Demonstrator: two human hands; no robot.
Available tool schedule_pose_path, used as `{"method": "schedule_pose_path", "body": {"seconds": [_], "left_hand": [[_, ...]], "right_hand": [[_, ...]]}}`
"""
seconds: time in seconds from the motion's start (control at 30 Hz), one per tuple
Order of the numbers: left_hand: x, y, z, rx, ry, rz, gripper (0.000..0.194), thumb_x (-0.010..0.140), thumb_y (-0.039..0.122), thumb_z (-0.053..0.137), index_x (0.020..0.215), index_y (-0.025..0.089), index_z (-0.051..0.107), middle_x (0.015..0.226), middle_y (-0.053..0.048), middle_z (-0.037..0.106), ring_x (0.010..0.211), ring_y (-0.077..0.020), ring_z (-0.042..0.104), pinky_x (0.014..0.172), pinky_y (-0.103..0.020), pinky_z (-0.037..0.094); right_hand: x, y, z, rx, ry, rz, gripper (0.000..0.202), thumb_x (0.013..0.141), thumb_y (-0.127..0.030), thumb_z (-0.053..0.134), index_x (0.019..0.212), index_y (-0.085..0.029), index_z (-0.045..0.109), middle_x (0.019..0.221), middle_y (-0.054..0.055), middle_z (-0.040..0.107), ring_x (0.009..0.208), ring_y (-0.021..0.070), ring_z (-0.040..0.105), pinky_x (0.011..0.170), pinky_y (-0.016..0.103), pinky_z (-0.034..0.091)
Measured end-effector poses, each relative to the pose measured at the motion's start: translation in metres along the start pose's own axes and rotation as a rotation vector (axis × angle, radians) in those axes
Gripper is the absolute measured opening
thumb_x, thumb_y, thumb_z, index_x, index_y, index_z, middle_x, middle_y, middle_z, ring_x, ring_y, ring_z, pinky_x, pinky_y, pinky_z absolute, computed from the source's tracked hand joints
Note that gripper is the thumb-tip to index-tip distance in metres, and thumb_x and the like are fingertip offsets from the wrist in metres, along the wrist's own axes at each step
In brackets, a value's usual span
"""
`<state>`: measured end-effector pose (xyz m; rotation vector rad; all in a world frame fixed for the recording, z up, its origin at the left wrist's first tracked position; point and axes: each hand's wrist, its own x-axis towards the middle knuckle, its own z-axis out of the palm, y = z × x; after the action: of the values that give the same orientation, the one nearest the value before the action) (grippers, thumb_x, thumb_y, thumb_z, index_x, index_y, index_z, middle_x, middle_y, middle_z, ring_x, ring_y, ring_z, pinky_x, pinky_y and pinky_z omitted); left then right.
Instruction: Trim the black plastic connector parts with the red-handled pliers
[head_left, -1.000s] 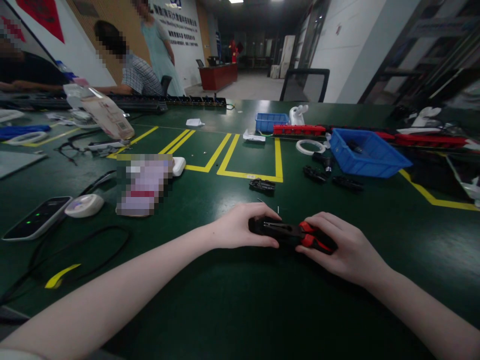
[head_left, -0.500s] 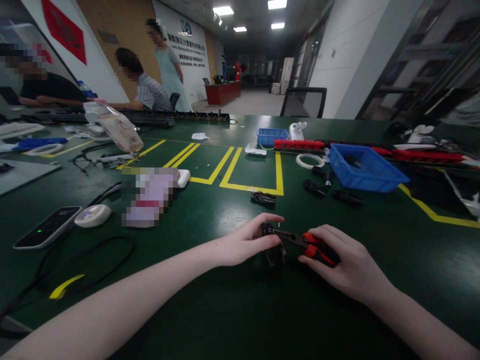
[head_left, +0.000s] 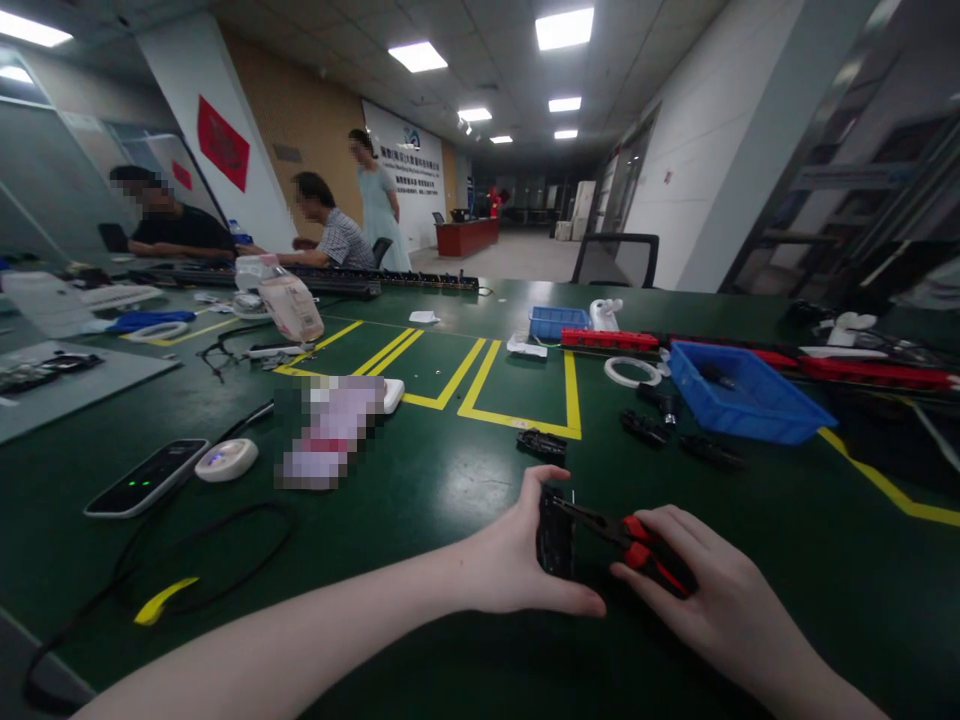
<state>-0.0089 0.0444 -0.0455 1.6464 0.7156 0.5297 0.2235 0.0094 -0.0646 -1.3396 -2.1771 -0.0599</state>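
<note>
My left hand [head_left: 517, 560] is curled around a small black plastic part [head_left: 556, 535], with the thumb and index finger spread apart to either side of it. The fingers behind the part are hidden. In my right hand [head_left: 709, 565] are long-nose pliers [head_left: 637, 545] with red and black handles. Their dark jaws point left and meet the upper end of the black part. Whether the tips pinch anything is too small to tell. A thin, pale pin-like bit [head_left: 574, 496] stands near the jaw tips. Just beyond my left hand, a similar black piece [head_left: 541, 443] lies on the table.
More black pieces [head_left: 643, 427] lie on the green table [head_left: 420, 490] beside a blue bin [head_left: 750, 405]. A white ring [head_left: 632, 372] and red strips [head_left: 609, 339] lie farther back. On the left are a phone [head_left: 334, 435], a round white device [head_left: 226, 460] and cables. People sit across the table.
My left thumb has swung away from the black part, which now shows more fully and stands more upright. The pliers remain at its upper end. The head view has tilted up.
</note>
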Motion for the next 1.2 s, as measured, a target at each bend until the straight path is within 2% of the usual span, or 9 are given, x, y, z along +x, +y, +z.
{"method": "schedule_pose_path", "body": {"seconds": [0.1, 0.23, 0.4, 0.53, 0.67, 0.73, 0.87, 1.2], "left_hand": [[0.001, 0.001, 0.000, 0.071, 0.016, -0.003, 0.082, 0.066, 0.024, 0.077, 0.129, 0.024, 0.025, 0.112, -0.009, 0.057, 0.097, -0.0238, 0.059, 0.078, -0.035, 0.048], [0.000, 0.009, -0.002, 0.275, 0.043, -0.030, 0.067, 0.067, 0.035, 0.075, 0.120, 0.021, 0.035, 0.099, -0.006, 0.060, 0.081, -0.0209, 0.060, 0.062, -0.028, 0.046], [-0.001, 0.014, -0.004, 0.577, 0.088, 0.010, 0.063, 0.069, 0.047, 0.068, 0.118, 0.019, 0.041, 0.096, -0.006, 0.061, 0.082, -0.0232, 0.059, 0.067, -0.032, 0.046], [0.001, 0.010, -0.005, 0.705, 0.107, 0.066, 0.056, 0.072, 0.052, 0.064, 0.112, 0.017, 0.047, 0.093, -0.006, 0.061, 0.081, -0.0234, 0.058, 0.071, -0.036, 0.046], [0.003, 0.005, -0.008, 0.818, 0.109, 0.134, 0.069, 0.073, 0.056, 0.062, 0.123, 0.013, 0.043, 0.107, -0.012, 0.061, 0.093, -0.0283, 0.059, 0.085, -0.045, 0.043], [0.004, 0.003, -0.009, 0.853, 0.101, 0.138, 0.069, 0.074, 0.058, 0.061, 0.123, 0.013, 0.044, 0.102, -0.011, 0.063, 0.090, -0.0281, 0.060, 0.083, -0.044, 0.043], [0.005, 0.002, -0.011, 0.892, 0.073, 0.138, 0.058, 0.073, 0.061, 0.059, 0.108, 0.015, 0.050, 0.086, -0.006, 0.062, 0.075, -0.0238, 0.059, 0.070, -0.036, 0.046], [0.006, -0.001, -0.011, 0.889, 0.043, 0.179, 0.061, 0.072, 0.063, 0.059, 0.108, 0.015, 0.047, 0.086, -0.006, 0.063, 0.074, -0.0233, 0.060, 0.066, -0.033, 0.045]], "right_hand": [[-0.001, 0.002, 0.000, -0.016, -0.041, -0.007, 0.032, 0.079, -0.046, 0.060, 0.099, -0.021, 0.060, 0.089, 0.006, 0.065, 0.076, 0.0185, 0.065, 0.063, 0.028, 0.056], [-0.002, 0.004, -0.001, -0.026, -0.064, -0.008, 0.032, 0.079, -0.047, 0.059, 0.099, -0.022, 0.059, 0.089, 0.007, 0.065, 0.076, 0.0186, 0.065, 0.064, 0.029, 0.056], [-0.002, 0.002, -0.002, -0.021, -0.027, -0.006, 0.034, 0.077, -0.047, 0.061, 0.099, -0.022, 0.058, 0.091, 0.008, 0.064, 0.080, 0.0207, 0.064, 0.067, 0.033, 0.055], [-0.003, 0.000, -0.003, 0.030, -0.006, 0.068, 0.032, 0.078, -0.044, 0.061, 0.102, -0.023, 0.056, 0.095, 0.007, 0.063, 0.084, 0.0218, 0.063, 0.069, 0.036, 0.054], [-0.003, 0.001, -0.004, 0.055, -0.002, 0.111, 0.032, 0.078, -0.044, 0.062, 0.103, -0.023, 0.055, 0.097, 0.007, 0.063, 0.085, 0.0218, 0.062, 0.070, 0.036, 0.054], [-0.003, 0.001, -0.004, 0.046, -0.025, 0.101, 0.034, 0.078, -0.044, 0.062, 0.103, -0.023, 0.055, 0.097, 0.007, 0.063, 0.085, 0.0214, 0.062, 0.070, 0.035, 0.054], [-0.002, 0.002, -0.004, 0.033, -0.040, 0.078, 0.034, 0.078, -0.045, 0.061, 0.103, -0.023, 0.055, 0.097, 0.007, 0.062, 0.086, 0.0217, 0.061, 0.070, 0.036, 0.053], [0.000, -0.001, -0.005, 0.017, -0.079, 0.011, 0.031, 0.079, -0.044, 0.061, 0.099, -0.021, 0.057, 0.092, 0.008, 0.064, 0.081, 0.0207, 0.062, 0.067, 0.034, 0.053]]}}
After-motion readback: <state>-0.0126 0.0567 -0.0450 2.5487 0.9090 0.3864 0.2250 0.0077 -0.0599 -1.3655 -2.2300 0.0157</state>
